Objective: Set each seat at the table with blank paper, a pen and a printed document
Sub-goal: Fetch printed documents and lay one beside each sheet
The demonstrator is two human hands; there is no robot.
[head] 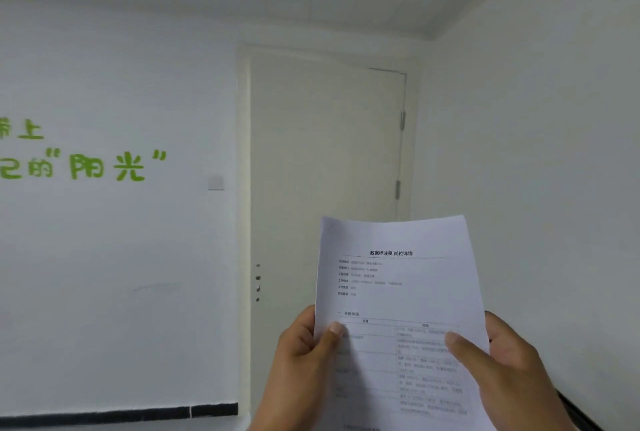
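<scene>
Both hands, left hand [304,358] and right hand [512,371], pinch the printed document [398,278].

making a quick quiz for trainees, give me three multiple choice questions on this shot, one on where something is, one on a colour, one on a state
1. Where is the light switch?
A. on the wall left of the door
B. on the door itself
C. on the ceiling

2. What colour is the lettering on the wall?
A. red
B. green
C. black

3. How is the printed document held?
A. lying flat on a table
B. pinched in one hand only
C. held up in both hands

Answers:
1. A, the switch sits on the wall just left of the door frame.
2. B, the characters on the left wall are bright green.
3. C, the left hand grips its left edge and the right hand its right edge, thumbs on the front of the page.
</scene>
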